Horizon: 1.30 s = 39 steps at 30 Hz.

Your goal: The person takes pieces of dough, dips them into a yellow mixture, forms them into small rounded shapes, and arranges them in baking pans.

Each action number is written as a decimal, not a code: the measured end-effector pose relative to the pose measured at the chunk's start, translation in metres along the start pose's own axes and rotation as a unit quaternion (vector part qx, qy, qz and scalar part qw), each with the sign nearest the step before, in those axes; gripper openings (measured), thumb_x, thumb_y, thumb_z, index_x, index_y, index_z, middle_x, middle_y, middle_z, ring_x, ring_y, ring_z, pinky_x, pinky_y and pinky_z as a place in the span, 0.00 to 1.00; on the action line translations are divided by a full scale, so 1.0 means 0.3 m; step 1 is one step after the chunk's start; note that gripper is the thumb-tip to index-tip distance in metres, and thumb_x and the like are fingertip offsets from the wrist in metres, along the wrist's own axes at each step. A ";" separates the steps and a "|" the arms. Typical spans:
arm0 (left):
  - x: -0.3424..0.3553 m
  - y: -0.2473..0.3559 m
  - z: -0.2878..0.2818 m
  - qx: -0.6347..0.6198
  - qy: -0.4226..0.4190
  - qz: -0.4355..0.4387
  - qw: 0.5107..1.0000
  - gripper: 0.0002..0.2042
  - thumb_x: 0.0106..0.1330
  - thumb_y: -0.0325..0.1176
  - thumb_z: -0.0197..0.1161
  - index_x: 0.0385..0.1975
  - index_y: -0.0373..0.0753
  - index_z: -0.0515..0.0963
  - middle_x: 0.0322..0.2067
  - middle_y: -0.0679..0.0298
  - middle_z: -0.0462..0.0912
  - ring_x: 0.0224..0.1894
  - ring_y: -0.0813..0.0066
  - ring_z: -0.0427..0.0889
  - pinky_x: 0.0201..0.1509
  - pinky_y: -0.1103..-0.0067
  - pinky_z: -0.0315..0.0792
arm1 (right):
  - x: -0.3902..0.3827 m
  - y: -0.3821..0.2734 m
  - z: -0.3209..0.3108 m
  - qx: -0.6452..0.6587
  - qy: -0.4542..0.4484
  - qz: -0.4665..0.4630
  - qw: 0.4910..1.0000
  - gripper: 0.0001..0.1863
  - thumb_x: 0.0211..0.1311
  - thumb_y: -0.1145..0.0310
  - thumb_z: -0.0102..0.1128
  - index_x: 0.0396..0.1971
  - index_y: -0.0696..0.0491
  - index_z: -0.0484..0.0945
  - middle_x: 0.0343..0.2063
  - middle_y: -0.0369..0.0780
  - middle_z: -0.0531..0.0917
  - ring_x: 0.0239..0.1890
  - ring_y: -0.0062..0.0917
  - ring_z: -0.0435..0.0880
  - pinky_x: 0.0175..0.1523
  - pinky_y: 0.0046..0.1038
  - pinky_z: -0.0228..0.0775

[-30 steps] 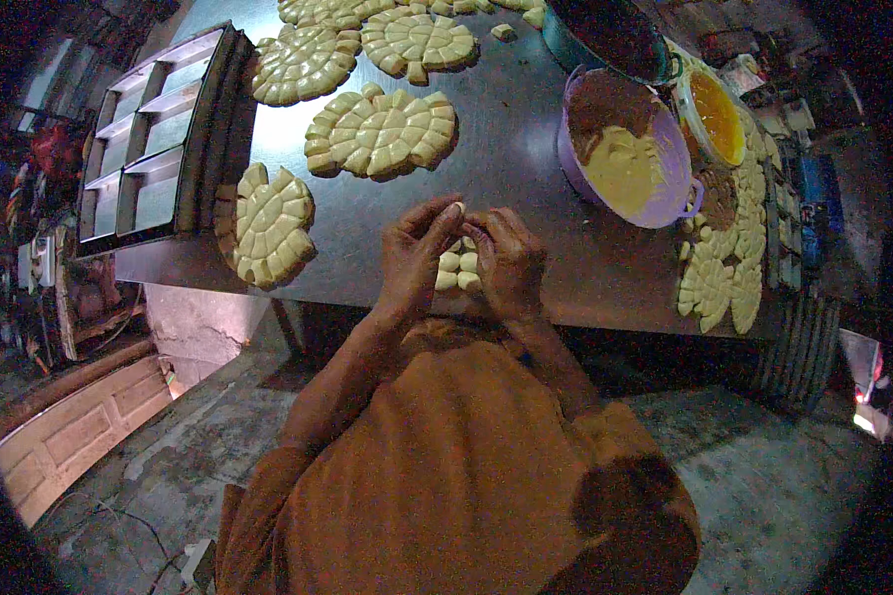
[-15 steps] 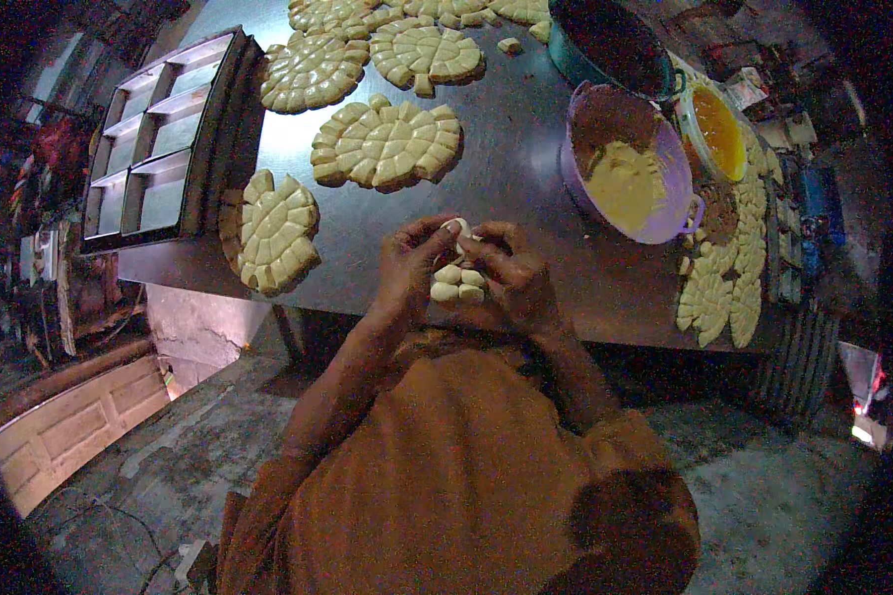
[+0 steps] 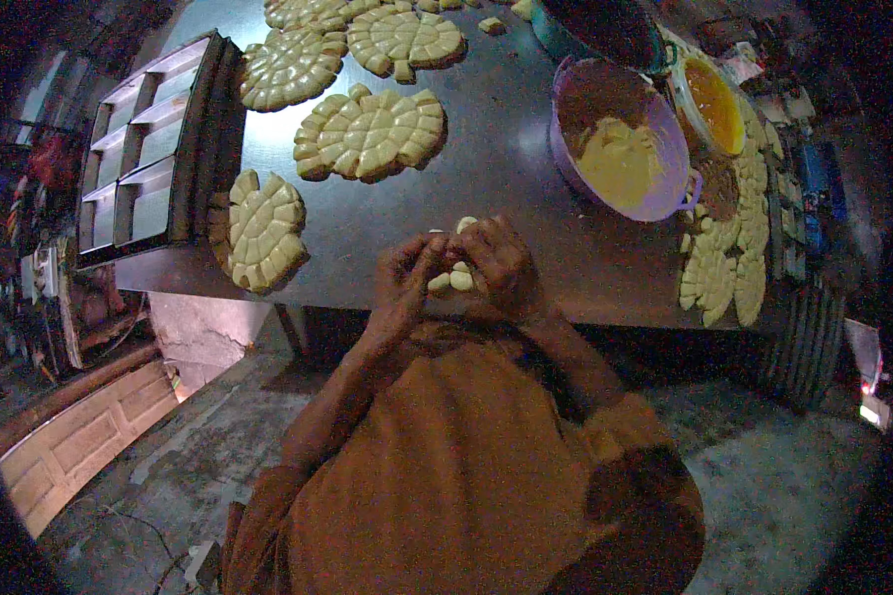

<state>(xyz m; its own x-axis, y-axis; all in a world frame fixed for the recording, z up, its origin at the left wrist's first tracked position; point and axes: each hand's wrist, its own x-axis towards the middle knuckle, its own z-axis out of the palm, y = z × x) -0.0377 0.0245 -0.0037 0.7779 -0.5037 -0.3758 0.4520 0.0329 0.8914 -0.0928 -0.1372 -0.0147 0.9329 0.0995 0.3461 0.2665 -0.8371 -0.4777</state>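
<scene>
Between the left hand [image 3: 409, 276] and the right hand [image 3: 501, 262], small pale dough pieces [image 3: 461, 282] sit close together near the front edge of the dark table [image 3: 511, 129], partly hidden by the fingers. Another pale lump [image 3: 466, 224] shows just beyond the right hand's bent fingers, seemingly against them. Both hands have their fingers curled inward and their tips nearly meeting; whether either one pinches dough cannot be told, since the knuckles cover the contact. Dough this small probably dents easily, so light, even pressure from the fingertips would serve best, with thumbs and forefingers doing the shaping and the heels of the hands clear of the pieces below. Both wrists are best low and level, and any join pressed gently rather than squeezed flat. Farther out, a segmented dough round [image 3: 372, 134] lies ahead and slightly left, well apart from the hands, and a leaf-like dough shape [image 3: 260, 233] lies nearer the left end. Past that stands a divided metal tray [image 3: 204, 129]. To the right, a purple basin [image 3: 678, 164] holds a pale mixture [image 3: 620, 164], with a teal pot [image 3: 550, 40] and an orange-filled tub [image 3: 683, 99] behind it, and more flat dough shapes [image 3: 709, 273] along the right side.
</scene>
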 end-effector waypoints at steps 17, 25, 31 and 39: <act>0.038 0.012 -0.003 0.089 -0.066 -0.031 0.993 0.12 0.68 0.37 0.62 0.38 0.33 0.80 0.32 0.63 0.84 0.37 0.76 0.81 0.43 0.77 0.76 | 0.000 0.086 -0.055 0.386 -0.117 0.285 0.869 0.08 0.60 0.68 0.66 0.27 0.57 0.85 0.28 0.36 0.83 0.33 0.19 0.80 0.37 0.24 0.73; 0.066 -0.040 0.031 0.173 -0.054 0.057 0.982 0.11 0.69 0.35 0.60 0.45 0.36 0.75 0.35 0.61 0.83 0.38 0.76 0.81 0.40 0.77 0.77 | -0.041 0.137 -0.042 0.360 -0.067 0.271 0.890 0.10 0.58 0.67 0.68 0.23 0.57 0.84 0.28 0.37 0.83 0.34 0.19 0.80 0.40 0.26 0.72; 0.053 -0.003 0.065 0.025 -0.125 -0.005 0.992 0.30 0.61 0.19 0.60 0.64 0.42 0.59 0.46 0.56 0.82 0.47 0.67 0.82 0.52 0.70 0.78 | -0.102 0.138 -0.017 0.358 -0.062 0.336 0.869 0.12 0.53 0.71 0.72 0.37 0.57 0.81 0.31 0.36 0.84 0.36 0.20 0.81 0.44 0.22 0.74; 0.061 -0.113 0.087 -0.165 -0.171 -0.066 0.969 0.43 0.52 0.12 0.61 0.69 0.48 0.52 0.54 0.55 0.78 0.56 0.62 0.78 0.57 0.72 0.74 | -0.190 0.078 -0.034 0.370 -0.043 0.340 0.864 0.24 0.59 0.74 0.66 0.55 0.56 0.71 0.37 0.39 0.84 0.47 0.22 0.81 0.49 0.26 0.76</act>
<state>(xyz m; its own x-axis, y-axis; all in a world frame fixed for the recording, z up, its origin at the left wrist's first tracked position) -0.0502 -0.0085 -0.0343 0.5394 -0.7771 -0.3242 0.6958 0.1945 0.6914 -0.1421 -0.1678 -0.0373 0.9407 -0.2143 -0.2630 -0.2975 -0.1486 -0.9431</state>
